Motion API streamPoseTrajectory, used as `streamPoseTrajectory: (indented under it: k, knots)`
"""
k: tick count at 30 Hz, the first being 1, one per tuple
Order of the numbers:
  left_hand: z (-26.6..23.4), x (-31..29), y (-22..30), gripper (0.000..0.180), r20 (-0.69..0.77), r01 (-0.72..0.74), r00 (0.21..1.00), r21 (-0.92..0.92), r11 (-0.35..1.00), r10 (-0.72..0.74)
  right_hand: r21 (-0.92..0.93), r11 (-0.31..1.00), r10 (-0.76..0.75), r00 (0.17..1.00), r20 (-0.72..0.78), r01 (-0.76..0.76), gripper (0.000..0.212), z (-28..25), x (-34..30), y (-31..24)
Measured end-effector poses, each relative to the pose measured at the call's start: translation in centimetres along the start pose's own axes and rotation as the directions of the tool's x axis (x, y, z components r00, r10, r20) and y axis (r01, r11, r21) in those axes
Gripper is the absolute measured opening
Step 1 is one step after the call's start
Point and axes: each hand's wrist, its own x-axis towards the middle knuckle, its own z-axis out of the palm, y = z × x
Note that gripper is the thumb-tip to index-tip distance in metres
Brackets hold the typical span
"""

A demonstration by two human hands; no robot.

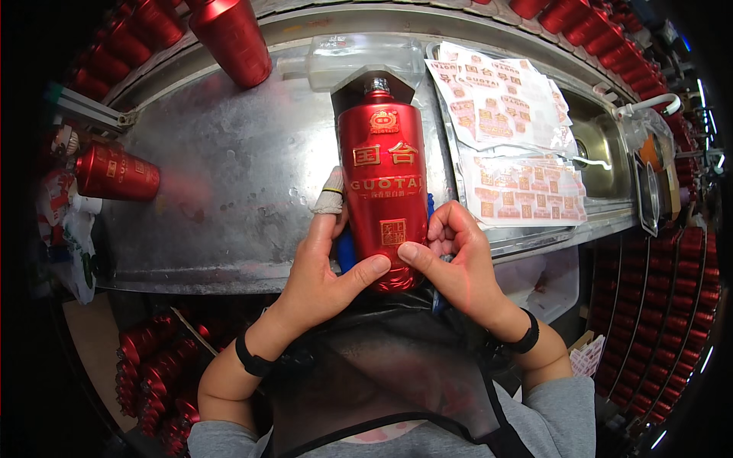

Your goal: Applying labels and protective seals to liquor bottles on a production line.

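A glossy red bottle [382, 164] with raised gold lettering and a bare silvery neck lies between my hands, its neck pointing away from me. My left hand [324, 259] grips its lower left side, thumb laid across the front near the base; a white cover with a dark band wraps one fingertip. From the right, my right hand [458, 263] holds the lower side, thumb pressed by the small gold square emblem and the other fingers curled. Something blue shows at both sides beneath the bottle. A dark angular holder [412, 85] stands behind the neck.
Sheets of red and gold stickers [511, 187] lie right of the bottle, beside a metal sink [595, 141] with a white tap. Another red bottle [233, 42] stands at the far left, and one [118, 172] lies at the metal table's [221, 168] left edge. A clear plastic box [328, 61] sits behind.
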Motion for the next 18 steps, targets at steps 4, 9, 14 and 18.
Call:
streamPoseTrajectory:
  k: [4,9,14,18]
  knots:
    - [0.0,-0.1,-0.2,0.1,-0.004,-0.014,1.0,0.015,1.0,0.014,-0.027,1.0,0.007,1.0,-0.001,-0.007,0.039,0.0,0.0,0.2]
    - [0.0,-0.2,-0.2,0.099,-0.008,-0.012,1.0,0.007,1.0,0.012,0.014,1.0,0.028,1.0,-0.005,-0.028,0.035,-0.1,0.0,-0.2]
    - [0.1,0.1,0.4,0.097,-0.017,-0.015,1.0,0.003,1.0,0.015,-0.055,0.998,-0.032,0.999,-0.043,0.03,0.035,0.1,0.5,-0.8]
    - [0.8,0.8,1.0,0.093,-0.061,0.023,0.998,-0.032,0.999,-0.025,-0.221,0.972,-0.098,0.992,-0.075,0.079,0.04,0.4,1.0,-0.7]
